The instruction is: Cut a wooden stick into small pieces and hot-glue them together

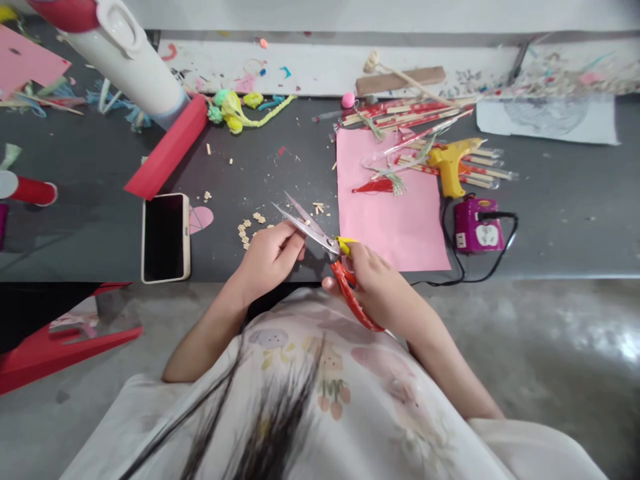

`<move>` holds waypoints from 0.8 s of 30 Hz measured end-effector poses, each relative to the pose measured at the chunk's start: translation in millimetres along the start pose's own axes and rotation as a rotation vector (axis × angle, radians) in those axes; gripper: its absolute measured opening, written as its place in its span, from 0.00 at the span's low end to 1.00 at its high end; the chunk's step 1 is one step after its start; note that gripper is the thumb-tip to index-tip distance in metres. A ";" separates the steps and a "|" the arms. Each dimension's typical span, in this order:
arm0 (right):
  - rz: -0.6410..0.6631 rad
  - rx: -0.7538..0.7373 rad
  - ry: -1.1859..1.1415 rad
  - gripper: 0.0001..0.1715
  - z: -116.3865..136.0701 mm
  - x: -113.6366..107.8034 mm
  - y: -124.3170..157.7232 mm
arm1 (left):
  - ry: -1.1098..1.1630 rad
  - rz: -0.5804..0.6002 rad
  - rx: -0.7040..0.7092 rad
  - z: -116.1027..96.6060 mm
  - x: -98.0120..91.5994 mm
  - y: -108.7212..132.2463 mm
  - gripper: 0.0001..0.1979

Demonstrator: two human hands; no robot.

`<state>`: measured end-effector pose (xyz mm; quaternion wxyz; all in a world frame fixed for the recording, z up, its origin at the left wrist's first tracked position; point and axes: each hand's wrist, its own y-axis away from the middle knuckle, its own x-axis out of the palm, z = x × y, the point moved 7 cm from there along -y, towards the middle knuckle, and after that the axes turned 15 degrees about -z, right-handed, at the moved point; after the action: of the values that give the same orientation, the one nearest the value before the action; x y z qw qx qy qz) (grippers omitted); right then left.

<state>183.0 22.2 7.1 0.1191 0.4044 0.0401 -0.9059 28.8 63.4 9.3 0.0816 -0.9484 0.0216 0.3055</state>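
My right hand (pixel 377 280) grips metal-bladed scissors with red and yellow handles (pixel 325 243), their blades parted over the dark grey worktop (pixel 280 167). My left hand (pixel 270 257) curls beside them, and I cannot tell whether it pinches anything; small pale chips (pixel 259 218) lie just beyond.

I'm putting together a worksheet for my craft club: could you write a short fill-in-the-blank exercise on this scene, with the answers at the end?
1. The right hand holds scissors whose blades are ____ (open or closed).
2. The glue gun is ____ in colour.
3. The phone lies with its screen facing ____.
4. In the picture, the purple box sits to the ____ of the pink sheet.

Missing words: open; yellow; up; right.
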 end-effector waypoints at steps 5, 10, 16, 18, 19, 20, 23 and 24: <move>-0.014 -0.021 0.033 0.32 1.2 0.1 0.1 | -0.005 0.009 -0.010 0.3 -0.1 0.2 0.17; 0.001 -0.005 0.046 0.32 0.0 1.6 0.9 | -0.008 0.020 -0.025 2.4 -0.1 1.5 0.17; 0.004 0.050 0.079 0.28 -3.2 4.9 0.0 | -0.056 -0.020 0.018 2.1 -0.1 1.5 0.17; 0.019 0.101 0.098 0.25 -5.7 7.9 0.3 | -0.076 -0.032 0.036 2.4 0.6 1.3 0.17; 0.028 0.126 0.104 0.25 -6.8 9.5 0.6 | -0.083 -0.035 0.042 2.7 1.0 1.2 0.16; 0.036 0.145 0.107 0.24 -7.3 11.0 0.8 | -0.089 -0.035 0.047 3.0 1.3 1.1 0.16; 0.045 0.171 0.108 0.25 -6.4 14.3 0.0 | -0.108 -0.037 0.061 3.6 1.1 0.0 0.15; 0.047 0.186 0.105 0.25 -6.2 15.1 -0.7 | -0.113 -0.038 0.068 3.7 0.5 -1.0 0.15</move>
<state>177.5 21.2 -8.3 0.1000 0.4614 -0.0475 -0.8803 27.1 65.0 6.3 0.1205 -0.9266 0.0094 0.3561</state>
